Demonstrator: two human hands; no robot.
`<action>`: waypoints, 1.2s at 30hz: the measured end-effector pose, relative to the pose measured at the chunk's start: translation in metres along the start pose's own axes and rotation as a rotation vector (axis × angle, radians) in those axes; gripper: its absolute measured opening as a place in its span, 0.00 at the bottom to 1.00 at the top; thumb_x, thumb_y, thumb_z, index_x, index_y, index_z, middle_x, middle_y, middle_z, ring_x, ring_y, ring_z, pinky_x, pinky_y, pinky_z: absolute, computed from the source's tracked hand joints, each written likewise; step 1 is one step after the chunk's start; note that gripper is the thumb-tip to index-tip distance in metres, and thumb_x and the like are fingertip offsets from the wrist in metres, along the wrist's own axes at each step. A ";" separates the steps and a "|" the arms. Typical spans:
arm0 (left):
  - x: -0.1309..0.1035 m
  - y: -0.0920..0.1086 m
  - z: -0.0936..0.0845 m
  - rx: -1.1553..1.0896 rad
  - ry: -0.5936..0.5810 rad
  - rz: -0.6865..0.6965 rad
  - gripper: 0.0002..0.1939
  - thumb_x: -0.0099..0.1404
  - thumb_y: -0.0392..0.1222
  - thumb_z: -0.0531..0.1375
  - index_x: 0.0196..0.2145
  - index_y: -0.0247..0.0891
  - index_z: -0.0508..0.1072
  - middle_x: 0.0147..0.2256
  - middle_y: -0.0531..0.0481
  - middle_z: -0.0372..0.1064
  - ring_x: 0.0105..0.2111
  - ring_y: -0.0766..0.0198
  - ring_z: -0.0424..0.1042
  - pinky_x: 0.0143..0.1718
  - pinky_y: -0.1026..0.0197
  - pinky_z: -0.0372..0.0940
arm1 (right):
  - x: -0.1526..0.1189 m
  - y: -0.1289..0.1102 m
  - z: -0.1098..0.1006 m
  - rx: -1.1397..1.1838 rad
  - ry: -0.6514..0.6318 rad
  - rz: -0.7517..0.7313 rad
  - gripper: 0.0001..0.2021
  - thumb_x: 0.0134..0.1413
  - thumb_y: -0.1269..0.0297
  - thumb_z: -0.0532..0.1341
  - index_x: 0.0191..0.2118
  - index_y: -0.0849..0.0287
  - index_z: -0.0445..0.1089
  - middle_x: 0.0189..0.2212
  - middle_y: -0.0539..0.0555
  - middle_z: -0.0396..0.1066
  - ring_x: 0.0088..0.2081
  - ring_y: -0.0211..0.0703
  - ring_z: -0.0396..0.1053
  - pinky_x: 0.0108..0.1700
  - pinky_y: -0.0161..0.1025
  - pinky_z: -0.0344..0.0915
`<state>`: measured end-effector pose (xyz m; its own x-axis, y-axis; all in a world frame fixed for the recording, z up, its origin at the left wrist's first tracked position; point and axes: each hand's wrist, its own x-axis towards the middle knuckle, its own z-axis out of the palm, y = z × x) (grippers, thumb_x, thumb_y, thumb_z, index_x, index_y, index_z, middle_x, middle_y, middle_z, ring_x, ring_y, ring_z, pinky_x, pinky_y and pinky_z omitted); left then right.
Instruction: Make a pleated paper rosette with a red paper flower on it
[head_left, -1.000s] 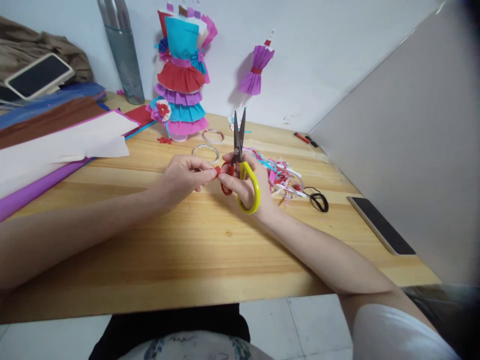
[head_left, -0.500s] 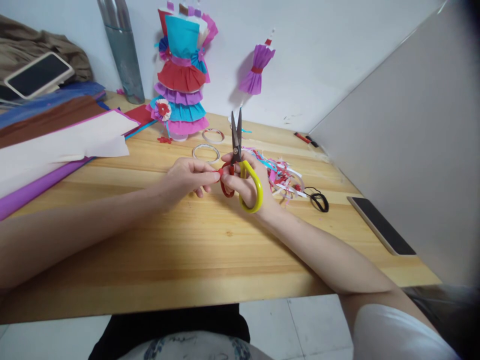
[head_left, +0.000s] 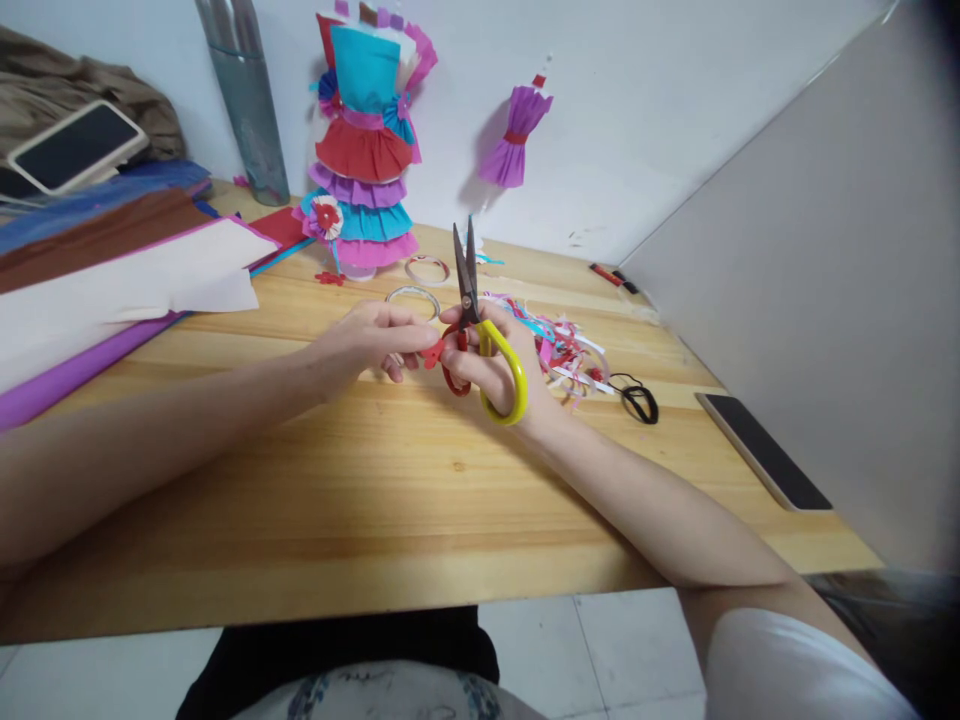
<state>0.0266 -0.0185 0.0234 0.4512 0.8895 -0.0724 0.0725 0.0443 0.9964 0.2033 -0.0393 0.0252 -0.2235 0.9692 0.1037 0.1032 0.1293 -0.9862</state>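
Observation:
Between the fingertips of my left hand (head_left: 379, 340) is a small red paper piece (head_left: 433, 353), which looks like a cut flower. My right hand (head_left: 499, 360) holds scissors (head_left: 467, 300) with one yellow and one red handle, the blades pointing up and slightly apart. The right thumb and finger are close to the red piece; whether they touch it I cannot tell. Another red paper flower (head_left: 330, 279) lies at the foot of a bottle-like form dressed in ruffled coloured paper (head_left: 367, 150). Paper scraps (head_left: 562, 350) lie beyond the right hand.
Two tape rolls (head_left: 414, 299) lie behind my hands. Coloured paper sheets (head_left: 150, 270) and a flask (head_left: 247, 110) are at the left. A small purple paper dress (head_left: 517, 140) is by the wall. A black hair tie (head_left: 640, 403) and a phone (head_left: 765, 450) lie at the right.
The red piece has turned and spread into view between the fingers, with the left fingers straightening a little. The scissors have tipped slightly left.

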 end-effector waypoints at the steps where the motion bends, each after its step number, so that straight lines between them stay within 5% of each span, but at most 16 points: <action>1: 0.000 0.003 0.000 0.055 -0.016 0.014 0.08 0.55 0.44 0.64 0.27 0.37 0.76 0.27 0.50 0.72 0.24 0.69 0.67 0.25 0.66 0.63 | 0.000 0.000 0.000 -0.003 -0.011 0.000 0.16 0.38 0.67 0.63 0.38 0.57 0.63 0.22 0.43 0.63 0.18 0.33 0.57 0.19 0.34 0.55; 10: -0.002 0.018 0.006 0.193 0.017 -0.008 0.07 0.50 0.32 0.63 0.17 0.35 0.72 0.18 0.53 0.66 0.19 0.70 0.63 0.22 0.67 0.59 | -0.001 -0.001 -0.001 0.000 -0.082 -0.030 0.17 0.38 0.66 0.65 0.38 0.57 0.64 0.21 0.42 0.64 0.18 0.32 0.59 0.20 0.33 0.56; 22: 0.000 0.002 0.000 0.108 0.079 0.068 0.07 0.52 0.41 0.64 0.21 0.36 0.72 0.20 0.54 0.67 0.22 0.71 0.64 0.25 0.67 0.58 | 0.001 0.008 -0.003 0.117 -0.047 -0.107 0.21 0.42 0.59 0.69 0.42 0.57 0.64 0.22 0.43 0.64 0.17 0.32 0.60 0.19 0.33 0.58; 36: -0.003 0.000 0.002 -0.087 0.017 -0.027 0.12 0.61 0.45 0.61 0.27 0.34 0.75 0.27 0.47 0.70 0.27 0.68 0.68 0.26 0.66 0.63 | 0.002 0.007 -0.003 0.057 0.004 -0.099 0.16 0.41 0.70 0.63 0.40 0.55 0.65 0.24 0.43 0.63 0.18 0.31 0.58 0.18 0.33 0.57</action>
<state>0.0275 -0.0223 0.0236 0.4346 0.8952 -0.0991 0.0065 0.1069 0.9942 0.2066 -0.0361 0.0191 -0.2255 0.9532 0.2013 0.0253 0.2123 -0.9769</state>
